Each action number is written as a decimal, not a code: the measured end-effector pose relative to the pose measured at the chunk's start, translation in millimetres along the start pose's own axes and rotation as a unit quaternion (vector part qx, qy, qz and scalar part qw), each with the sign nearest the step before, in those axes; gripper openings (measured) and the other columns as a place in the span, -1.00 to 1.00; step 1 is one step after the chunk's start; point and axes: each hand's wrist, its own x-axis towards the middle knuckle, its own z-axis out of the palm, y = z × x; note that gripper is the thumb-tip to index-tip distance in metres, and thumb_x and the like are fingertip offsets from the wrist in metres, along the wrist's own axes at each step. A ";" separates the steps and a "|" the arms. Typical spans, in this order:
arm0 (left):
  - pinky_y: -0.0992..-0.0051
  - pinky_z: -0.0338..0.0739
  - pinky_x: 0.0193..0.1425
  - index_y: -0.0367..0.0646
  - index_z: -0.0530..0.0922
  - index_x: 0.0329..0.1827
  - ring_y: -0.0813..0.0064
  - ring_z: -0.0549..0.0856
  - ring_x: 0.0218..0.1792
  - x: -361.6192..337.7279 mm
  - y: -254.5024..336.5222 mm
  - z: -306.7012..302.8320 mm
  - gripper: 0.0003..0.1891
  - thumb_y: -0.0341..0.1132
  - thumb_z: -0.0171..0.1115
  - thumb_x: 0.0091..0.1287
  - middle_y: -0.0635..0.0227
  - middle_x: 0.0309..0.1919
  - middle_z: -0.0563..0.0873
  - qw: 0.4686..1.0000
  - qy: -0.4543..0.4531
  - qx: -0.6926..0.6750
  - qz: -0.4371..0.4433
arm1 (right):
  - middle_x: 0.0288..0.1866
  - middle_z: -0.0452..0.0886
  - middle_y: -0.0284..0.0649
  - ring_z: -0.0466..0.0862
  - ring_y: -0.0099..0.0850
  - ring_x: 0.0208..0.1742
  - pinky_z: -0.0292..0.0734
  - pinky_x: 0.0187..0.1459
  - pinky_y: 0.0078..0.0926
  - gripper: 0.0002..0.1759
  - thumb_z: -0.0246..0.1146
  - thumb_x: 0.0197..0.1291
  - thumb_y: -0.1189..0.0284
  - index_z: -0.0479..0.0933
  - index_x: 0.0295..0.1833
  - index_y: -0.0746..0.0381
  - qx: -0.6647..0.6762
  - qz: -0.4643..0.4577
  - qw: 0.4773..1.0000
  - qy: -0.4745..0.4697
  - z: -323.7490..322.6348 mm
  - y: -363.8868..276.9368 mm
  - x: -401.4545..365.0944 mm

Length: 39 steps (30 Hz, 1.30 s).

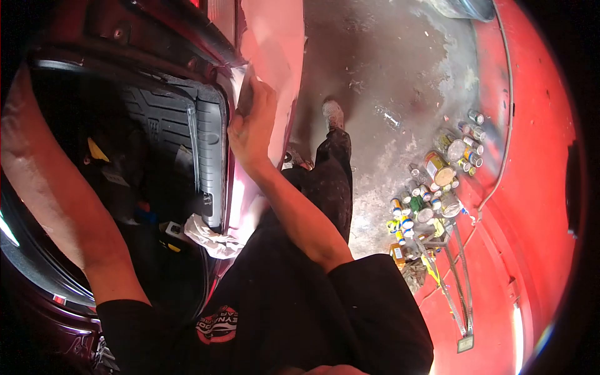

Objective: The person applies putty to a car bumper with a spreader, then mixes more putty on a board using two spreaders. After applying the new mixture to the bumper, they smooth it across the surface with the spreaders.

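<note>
My right hand [253,128] is closed around a dark, flat sanding pad [245,97]. The pad rests against the edge of the car's rear body panel [269,47], whose surface looks pinkish and dull with a pale patch beside the pad. My left forearm [59,187] reaches forward over the open trunk [165,131], and its hand is lost past the dark edge of the view. A crumpled white cloth [211,237] lies on the trunk's sill, close to my body.
Inside the trunk are a yellow-and-white item [172,231] and other dim objects. On the concrete floor [387,69] to the right stand several cans [439,169] and bottles beside a metal frame [459,287]. A cable [506,125] runs along the red wall [537,187].
</note>
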 end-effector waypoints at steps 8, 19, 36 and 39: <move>0.27 0.58 0.18 -0.21 0.49 0.34 0.32 0.67 0.11 0.4 0.9 3.1 -0.51 -0.24 0.35 0.40 0.18 0.20 0.63 1.000 0.002 0.005 -0.003 | 0.06 0.46 0.11 0.45 0.06 0.14 0.37 0.18 -0.13 -0.40 0.04 -0.02 0.81 0.35 0.25 0.45 -0.010 0.044 0.999 0.001 -15.5 3.5 29.6; 0.27 0.59 0.16 -0.21 0.49 0.32 0.32 0.68 0.10 -3.1 1.2 0.9 -0.53 -0.24 0.34 0.41 0.18 0.18 0.64 1.000 0.002 0.011 -0.005 | 0.26 0.39 0.19 0.38 0.16 0.30 0.25 0.36 0.00 -0.26 0.11 -0.10 0.75 0.28 0.35 0.46 0.006 0.007 1.000 0.011 12.7 0.5 10.5; 0.27 0.62 0.13 -0.21 0.49 0.31 0.32 0.69 0.08 0.7 1.5 -1.3 -0.55 -0.23 0.31 0.43 0.19 0.16 0.65 1.000 -0.004 0.011 -0.006 | 0.17 0.40 0.14 0.41 0.11 0.22 0.30 0.32 -0.09 -0.29 0.03 -0.07 0.82 0.32 0.34 0.38 0.010 0.024 0.999 -0.018 0.9 -11.4 5.4; 0.28 0.62 0.12 -0.21 0.49 0.30 0.32 0.69 0.07 -0.2 1.7 -2.0 -0.55 -0.23 0.31 0.43 0.19 0.16 0.65 1.000 -0.003 0.010 -0.006 | 0.13 0.40 0.16 0.43 0.10 0.17 0.34 0.23 -0.09 -0.34 0.10 -0.02 0.83 0.31 0.31 0.43 0.000 0.037 0.999 -0.028 -16.0 -7.7 13.0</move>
